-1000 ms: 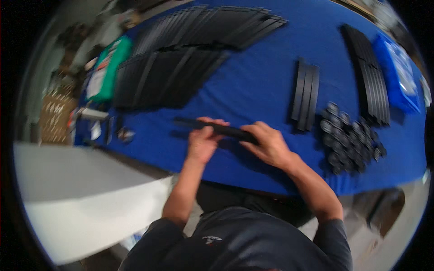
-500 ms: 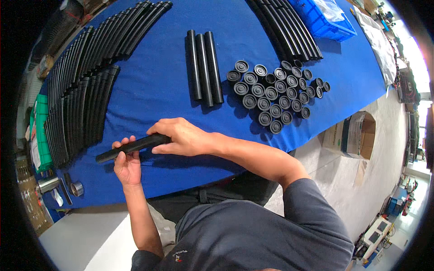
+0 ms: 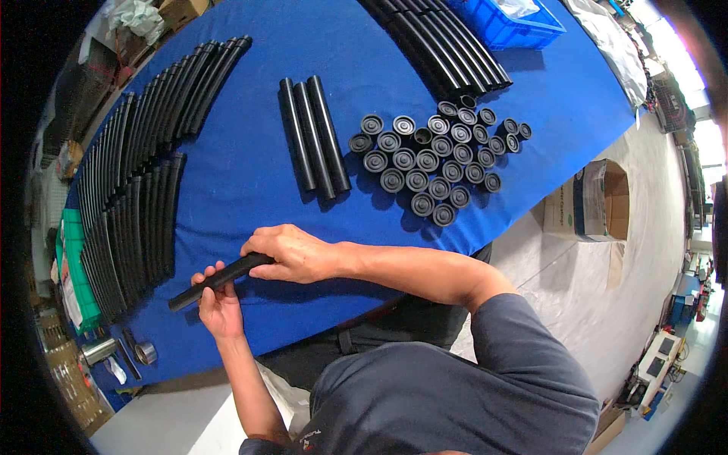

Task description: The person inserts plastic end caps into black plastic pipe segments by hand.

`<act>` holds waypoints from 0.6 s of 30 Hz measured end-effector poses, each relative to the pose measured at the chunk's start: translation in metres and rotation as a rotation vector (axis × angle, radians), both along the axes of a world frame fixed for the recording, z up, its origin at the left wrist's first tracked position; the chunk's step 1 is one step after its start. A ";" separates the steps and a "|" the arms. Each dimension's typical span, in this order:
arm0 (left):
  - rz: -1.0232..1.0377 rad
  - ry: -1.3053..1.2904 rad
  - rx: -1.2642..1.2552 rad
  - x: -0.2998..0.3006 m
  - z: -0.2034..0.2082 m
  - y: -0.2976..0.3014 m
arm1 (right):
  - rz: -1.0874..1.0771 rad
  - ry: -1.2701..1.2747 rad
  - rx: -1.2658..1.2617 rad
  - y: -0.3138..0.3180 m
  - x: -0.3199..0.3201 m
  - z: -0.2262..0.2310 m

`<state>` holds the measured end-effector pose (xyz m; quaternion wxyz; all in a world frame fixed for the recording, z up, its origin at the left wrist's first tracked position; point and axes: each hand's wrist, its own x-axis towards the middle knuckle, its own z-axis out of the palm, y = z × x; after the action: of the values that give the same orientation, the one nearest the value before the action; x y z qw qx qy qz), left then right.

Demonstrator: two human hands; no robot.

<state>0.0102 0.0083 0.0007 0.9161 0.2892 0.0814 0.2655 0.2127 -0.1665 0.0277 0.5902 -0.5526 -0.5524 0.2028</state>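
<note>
A black tube (image 3: 193,293) slants in front of me, its far-right end up and its other end pointing left toward the table's near side. My left hand (image 3: 221,305) grips it around the middle from below, thumb on one side and fingers on the other. Over the right end closes my right hand (image 3: 292,254); its fingers hide that end, so whether a cap sits there I cannot tell. Beyond my hands, three black tubes (image 3: 312,140) lie side by side. Right of them stand several round black caps (image 3: 427,161), mostly with ringed faces up.
Rows of black tubes (image 3: 144,197) line the left side, with more tubes (image 3: 447,45) at the far right. A blue crate (image 3: 523,32) stands behind those. A green bin (image 3: 80,265), a tape roll (image 3: 145,353) and a metal cylinder (image 3: 100,350) sit left. A cardboard box (image 3: 588,201) is on the floor.
The whole view has shifted, so the table's things appear further left. Both hands keep hold of the tube; my right hand has slid slightly around its end.
</note>
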 end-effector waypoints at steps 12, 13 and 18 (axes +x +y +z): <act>-0.092 -0.013 0.057 0.003 -0.003 0.000 | 0.068 0.169 -0.145 0.000 0.007 0.003; -0.095 -0.016 0.057 0.003 -0.003 0.000 | 0.026 0.127 -0.099 0.000 0.007 0.002; -0.041 0.018 -0.047 0.005 0.001 -0.002 | -0.087 -0.146 0.106 -0.003 0.007 0.009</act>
<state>0.0152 0.0068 0.0018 0.9271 0.2718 0.0898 0.2421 0.2202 -0.1698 0.0364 0.5850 -0.5575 -0.5793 0.1065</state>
